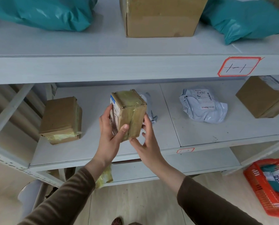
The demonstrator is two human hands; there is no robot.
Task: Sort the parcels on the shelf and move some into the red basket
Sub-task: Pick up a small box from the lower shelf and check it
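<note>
A small taped cardboard parcel with a label on its left face is held up in front of the middle shelf. My left hand grips its left side, thumb on the front. My right hand holds its lower right edge with fingers spread. On the middle shelf lie a taped brown box at the left, a grey mailer partly hidden behind the held parcel, a grey-white poly bag, and a brown box at the right. The red basket stands on the floor at the lower right with parcels inside.
On the top shelf sit a teal bag at the left, a large cardboard box in the middle and another teal bag at the right. A red-bordered label marks the shelf edge. A lower shelf sits beneath.
</note>
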